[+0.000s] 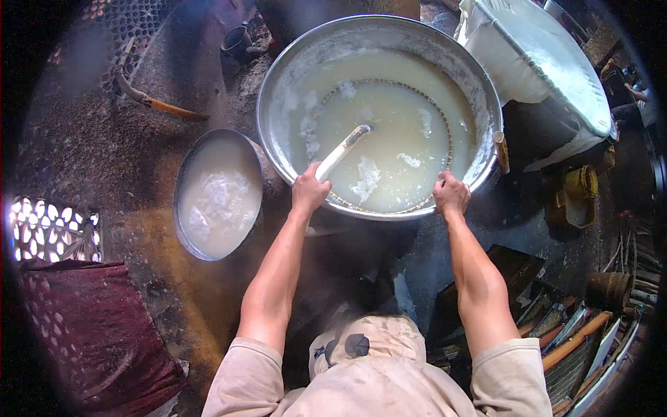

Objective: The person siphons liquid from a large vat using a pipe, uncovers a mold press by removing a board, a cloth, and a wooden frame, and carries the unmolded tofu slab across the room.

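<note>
A wide metal pot (267, 125) holds cloudy whitish liquid (389, 132) with white clumps floating in it. In the liquid lies a large round hoop (450, 132) with a beaded-looking edge; whatever is under it is hidden. My left hand (310, 189) is closed around the lower end of a thick white pole (340, 154), at the pot's near left rim. The pole slants up and right over the liquid. My right hand (451, 193) is closed at the near right rim, where the hoop's edge meets it. Its fingers seem to grip that edge.
Left of the pot stands an oval basin (182, 208) of cloudy liquid with white lumps. A white-lined tub (531, 83) is at the upper right. A curved wooden-handled tool (163, 104) lies upper left. Dark red cloth (97, 333) lies lower left; boards and sticks (577, 340) lie lower right.
</note>
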Motion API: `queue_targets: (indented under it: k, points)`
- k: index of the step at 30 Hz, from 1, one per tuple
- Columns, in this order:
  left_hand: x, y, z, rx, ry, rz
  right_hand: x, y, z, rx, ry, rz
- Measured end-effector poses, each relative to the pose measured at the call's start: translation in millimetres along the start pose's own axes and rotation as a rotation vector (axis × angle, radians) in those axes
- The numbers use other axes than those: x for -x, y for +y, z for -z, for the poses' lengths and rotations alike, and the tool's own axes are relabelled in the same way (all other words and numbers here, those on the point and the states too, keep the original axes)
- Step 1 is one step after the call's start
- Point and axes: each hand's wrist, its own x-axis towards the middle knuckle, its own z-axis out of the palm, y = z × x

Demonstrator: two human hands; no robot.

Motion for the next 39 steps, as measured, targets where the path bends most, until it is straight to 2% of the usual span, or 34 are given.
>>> queue_targets:
  k: [18,26,39]
  points:
    - [-0.4,-1.2,2.0,0.020,0.002,-0.017,1.0,-1.3,-0.6,0.012,0.027,0.022]
    - [0.8,3.7,8.2,0.001,-0.067,-0.020,1.2,-1.5,-1.1,-0.002,0.016,0.018]
    - [-1.3,-2.1,2.2,0.010,-0.022,-0.022,1.0,-1.6,-0.8,-0.006,0.018,0.025]
